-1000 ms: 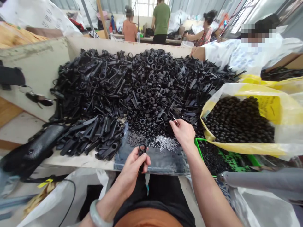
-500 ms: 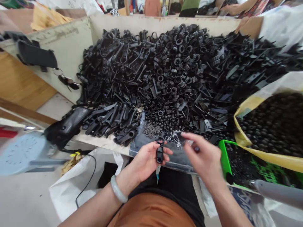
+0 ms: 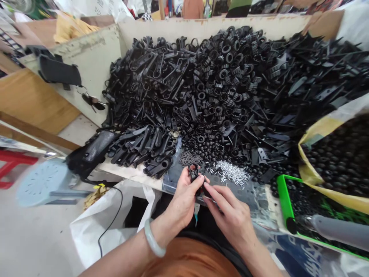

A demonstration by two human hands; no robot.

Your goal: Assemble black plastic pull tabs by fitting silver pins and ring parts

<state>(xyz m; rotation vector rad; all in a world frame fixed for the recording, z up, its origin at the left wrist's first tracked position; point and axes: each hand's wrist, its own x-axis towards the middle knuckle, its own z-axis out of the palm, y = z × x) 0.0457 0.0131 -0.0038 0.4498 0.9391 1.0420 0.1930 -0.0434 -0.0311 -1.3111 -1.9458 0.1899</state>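
Note:
In front of my waist, my left hand (image 3: 184, 198) is closed round a black plastic handle piece (image 3: 193, 174) with a ring-shaped end pointing up. Its thumb presses on the piece's face. My right hand (image 3: 232, 213) meets it from the right, fingertips pinched on a small dark part against the handle piece; the fingers hide most of that part. Just beyond the hands lie a heap of silver pins (image 3: 232, 173) and a small pile of grey screw-like bits (image 3: 189, 158). Finished-looking black handle pieces (image 3: 144, 146) lie in a group at the left.
A large heap of black plastic parts (image 3: 184, 77) fills the walled bench (image 3: 213, 25). At right are a yellow-edged sack (image 3: 305, 154) of black balls and a green tray (image 3: 284, 192). A black pouch (image 3: 93, 150), blue stool (image 3: 43, 182) and white sack (image 3: 86, 234) are at left.
My right hand has moved left from over the silver pins to the handle piece. My left thumb has closed over the piece. The view has shifted slightly, uncovering the pins.

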